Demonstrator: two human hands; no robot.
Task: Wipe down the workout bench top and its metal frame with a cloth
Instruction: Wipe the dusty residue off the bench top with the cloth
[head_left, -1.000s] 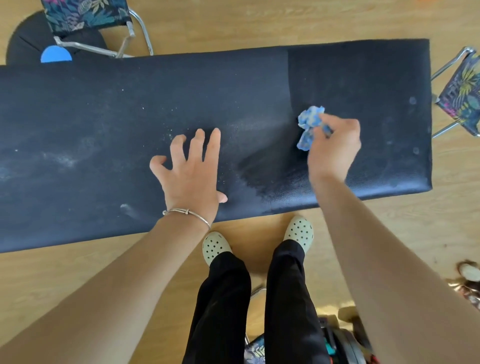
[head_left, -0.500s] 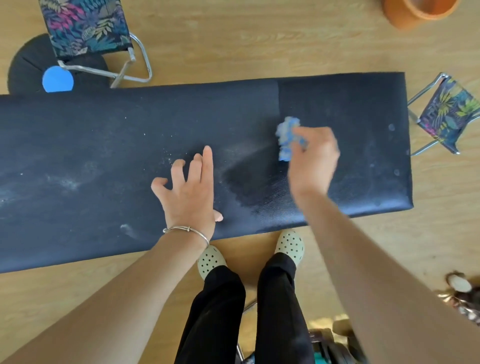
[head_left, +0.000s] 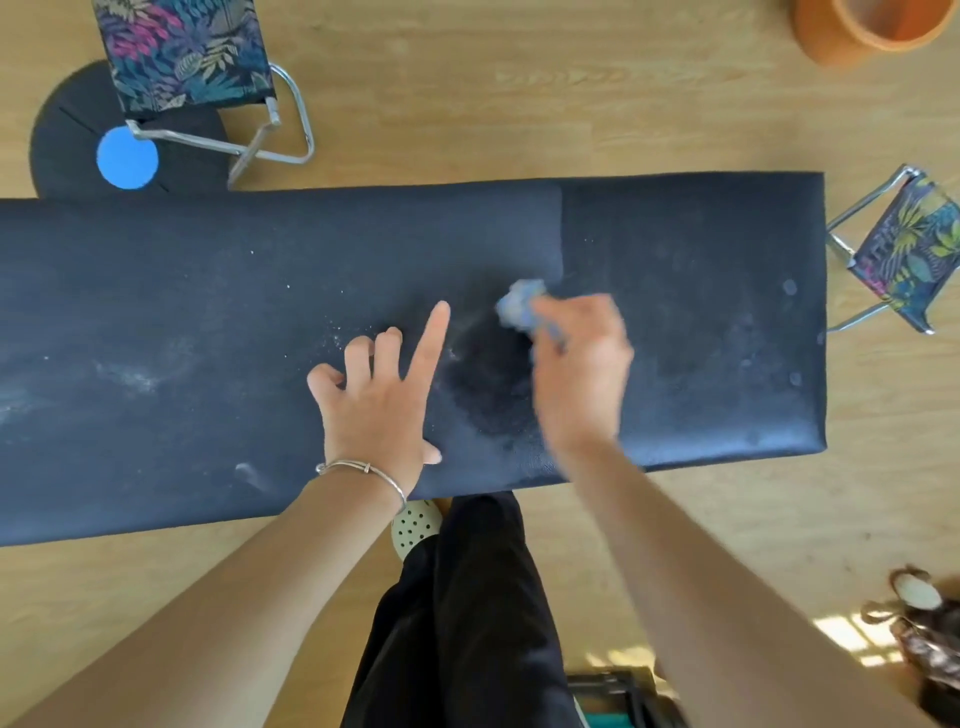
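Now I was wiping the bench (head_left: 208, 291) top. My right hand (head_left: 582, 374) gripped the cloth (head_left: 519, 306) mid-bench; my left hand (head_left: 374, 410) lay loose on top, holding nothing. Next, I judged, came the dusty left part.

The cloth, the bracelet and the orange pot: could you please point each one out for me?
cloth (head_left: 519, 306), head view, on the crumpled blue wad's visible middle.
bracelet (head_left: 363, 467), head view, on the thin metal band near its clasp.
orange pot (head_left: 828, 39), head view, on its outer wall by the frame's top edge.
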